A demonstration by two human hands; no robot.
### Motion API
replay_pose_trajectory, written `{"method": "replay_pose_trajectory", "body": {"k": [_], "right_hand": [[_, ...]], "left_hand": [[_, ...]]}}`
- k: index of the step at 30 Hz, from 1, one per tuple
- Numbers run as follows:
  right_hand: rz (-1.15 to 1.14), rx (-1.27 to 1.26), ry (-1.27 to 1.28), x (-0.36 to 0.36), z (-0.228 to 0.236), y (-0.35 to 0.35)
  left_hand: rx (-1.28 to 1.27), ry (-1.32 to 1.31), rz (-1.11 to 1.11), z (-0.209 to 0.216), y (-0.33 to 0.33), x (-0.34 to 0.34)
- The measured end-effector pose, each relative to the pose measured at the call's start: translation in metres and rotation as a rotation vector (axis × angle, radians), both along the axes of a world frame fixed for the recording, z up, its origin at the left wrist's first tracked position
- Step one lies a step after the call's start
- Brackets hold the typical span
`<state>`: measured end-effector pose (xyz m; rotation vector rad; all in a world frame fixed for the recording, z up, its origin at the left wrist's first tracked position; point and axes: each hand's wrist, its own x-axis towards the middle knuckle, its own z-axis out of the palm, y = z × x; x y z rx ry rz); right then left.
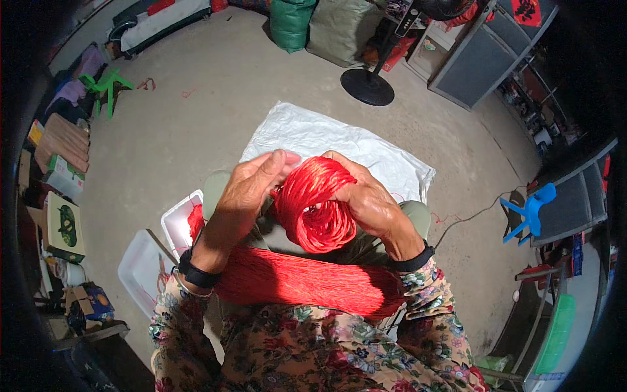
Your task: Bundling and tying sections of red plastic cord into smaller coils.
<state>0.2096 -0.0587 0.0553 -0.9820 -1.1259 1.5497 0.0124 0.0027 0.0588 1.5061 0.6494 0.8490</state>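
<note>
Across my lap, below both wrists, lies a thick hank of red cord [307,281]; the coiled loop of red cord [317,206] sits up between my palms. It looks light, soft and slick, likely to slump, so I'd hold it by the rim. Left hand [251,186] is arched with fingers curled over the top; right hand [369,199] cups the far side, both closed on it
</note>
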Motion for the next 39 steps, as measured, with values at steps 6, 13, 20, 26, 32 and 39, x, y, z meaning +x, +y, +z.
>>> {"method": "replay_pose_trajectory", "body": {"k": [6,13,20,26,32,39], "right_hand": [[-0.035,0.181,-0.291,0.003,0.008,-0.012],[-0.065,0.237,-0.367,0.004,0.009,-0.014],[-0.051,0.251,-0.394,0.002,0.012,-0.015],[-0.157,0.556,-0.141,0.015,-0.026,-0.013],[-0.393,0.770,0.105,0.019,-0.032,-0.014],[-0.480,0.842,0.343,0.028,-0.024,-0.025]], "left_hand": [[0.623,0.283,-0.148,-0.022,0.003,-0.010],[0.614,0.280,-0.113,-0.020,-0.001,-0.005],[0.387,0.210,-0.228,-0.027,0.009,-0.012],[0.089,0.173,-0.056,0.008,-0.043,0.002],[0.639,0.241,0.012,0.027,-0.085,0.028],[0.643,0.125,-0.072,0.035,-0.108,0.046]]}}
